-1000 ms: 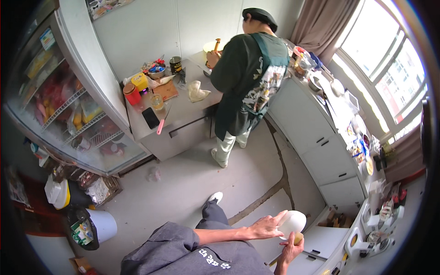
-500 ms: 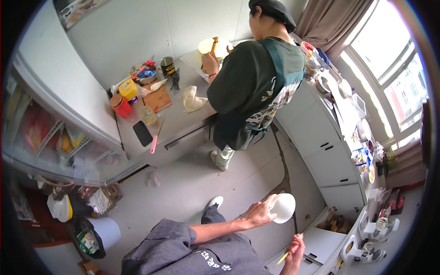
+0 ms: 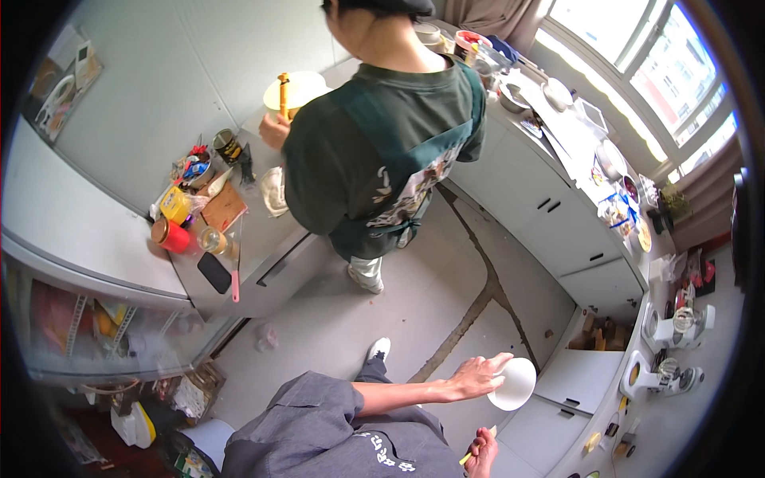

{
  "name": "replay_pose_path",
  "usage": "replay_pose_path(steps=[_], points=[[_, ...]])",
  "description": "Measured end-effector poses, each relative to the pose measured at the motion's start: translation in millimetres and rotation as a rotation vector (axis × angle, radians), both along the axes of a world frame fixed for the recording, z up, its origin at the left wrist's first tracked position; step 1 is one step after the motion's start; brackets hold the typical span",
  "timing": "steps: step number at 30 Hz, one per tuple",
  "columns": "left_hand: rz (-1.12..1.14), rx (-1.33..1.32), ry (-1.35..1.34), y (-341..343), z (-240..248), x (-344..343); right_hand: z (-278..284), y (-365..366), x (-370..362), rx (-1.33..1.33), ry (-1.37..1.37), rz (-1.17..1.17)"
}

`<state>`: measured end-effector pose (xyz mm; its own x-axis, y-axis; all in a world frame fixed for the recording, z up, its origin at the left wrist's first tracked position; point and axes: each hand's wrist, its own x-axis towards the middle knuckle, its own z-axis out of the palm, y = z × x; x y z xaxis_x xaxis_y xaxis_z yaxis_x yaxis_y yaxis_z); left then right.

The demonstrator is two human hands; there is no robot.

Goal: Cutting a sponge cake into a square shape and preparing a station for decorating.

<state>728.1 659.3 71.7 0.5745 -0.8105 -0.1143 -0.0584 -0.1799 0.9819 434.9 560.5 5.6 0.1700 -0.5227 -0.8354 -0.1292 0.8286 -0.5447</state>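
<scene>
My left hand [image 3: 478, 378] is closed on a small white bowl [image 3: 514, 385], gripping it at its left side, out in front of my body. Below it, near the lower edge, my right hand [image 3: 481, 454] is wrapped round a thin yellow stick-like tool [image 3: 466, 459]. A pale end of it pokes out above the fingers; its kind is too small to tell. The two hands are apart. Ahead of me a co-worker in a dark green top and apron [image 3: 382, 151] stands at the counter, facing away, one hand beside an upright orange-brown tool [image 3: 284, 95] over a pale yellow round [image 3: 301, 89].
On the left counter [image 3: 267, 235] lie a pink-handled knife [image 3: 235, 285], a phone [image 3: 214, 273] and a red jar [image 3: 170, 237]. Stand mixers [image 3: 665, 378] line the right counter. An open cabinet compartment [image 3: 599, 332] is at right. A bin [image 3: 209, 443] stands at lower left.
My view has shifted, and the co-worker now appears larger and further left. The bowl stays in my left hand, lower in the picture. My right hand with the yellow tool has moved left and down.
</scene>
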Motion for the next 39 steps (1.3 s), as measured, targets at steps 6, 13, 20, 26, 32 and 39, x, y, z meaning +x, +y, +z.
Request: replay_pose_path(steps=[6, 13, 20, 26, 32, 39], points=[[-0.075, -0.003, -0.061, -31, -2, -40, -25, 1, -62, -0.046, 0.095, 0.171], [0.024, 0.028, -0.085, -39, 14, -108, -62, -84, -74, -0.042, -0.002, -0.034], [0.051, 0.05, -0.098, -60, 3, -180, -71, -128, -108, -0.169, -0.266, -0.051], [0.203, 0.079, 0.065, -83, -12, -189, -30, -98, -100, -0.07, -0.144, 0.07], [0.209, 0.178, 0.116, -133, 3, -215, -2, -113, -161, -0.163, -0.093, -0.091], [-0.125, 0.241, 0.087, -233, -11, -246, -29, -140, -226, -0.111, -0.024, -0.272]])
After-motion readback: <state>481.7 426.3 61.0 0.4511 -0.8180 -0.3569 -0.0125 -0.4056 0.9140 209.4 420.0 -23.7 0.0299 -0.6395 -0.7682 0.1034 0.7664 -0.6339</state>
